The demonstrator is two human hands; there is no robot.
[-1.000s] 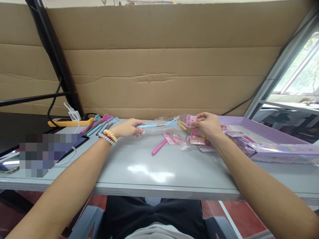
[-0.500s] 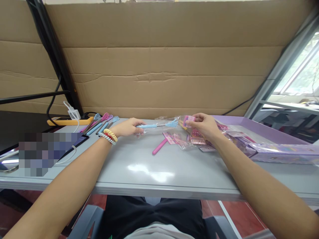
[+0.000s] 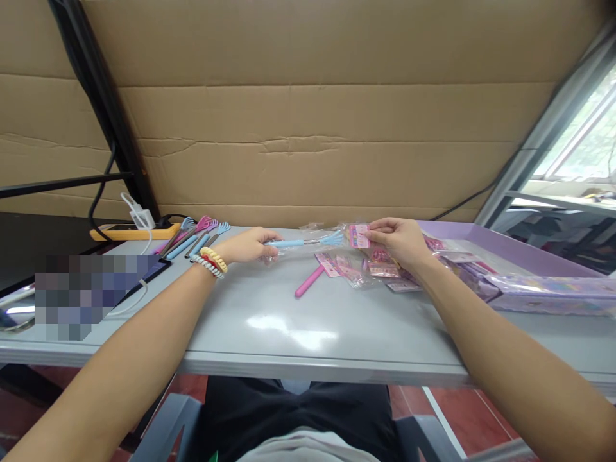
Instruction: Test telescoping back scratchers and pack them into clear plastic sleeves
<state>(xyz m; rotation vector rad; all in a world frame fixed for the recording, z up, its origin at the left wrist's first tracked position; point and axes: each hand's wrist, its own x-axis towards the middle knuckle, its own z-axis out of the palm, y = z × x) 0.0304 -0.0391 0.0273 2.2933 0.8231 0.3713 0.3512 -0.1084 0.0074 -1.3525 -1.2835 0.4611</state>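
A light-blue back scratcher [image 3: 291,243] lies lengthwise in a clear plastic bag between my hands, its claw head to the right. My left hand [image 3: 253,244] is closed around the handle end and the bag film there. At the other end my right hand [image 3: 392,239] pinches the edge of a pink printed card [image 3: 359,236] beside the claw. Below them on the table, a pink handle [image 3: 308,282] points toward me, its upper end by another pink card [image 3: 328,264]. Small clear packets with pink contents [image 3: 382,263] are heaped under my right hand.
Several loose blue and pink back scratchers [image 3: 199,234] lie at the back left, near a yellow power strip [image 3: 166,233] and a tablet [image 3: 153,269] with a white cable. On the right stands a purple box [image 3: 524,251] with plastic packets. Cardboard [image 3: 308,179] walls the back edge.
My right hand has shifted slightly, and the pink card now faces up more fully, moved a little left. The left hand and the back scratcher stay nearly where they were.
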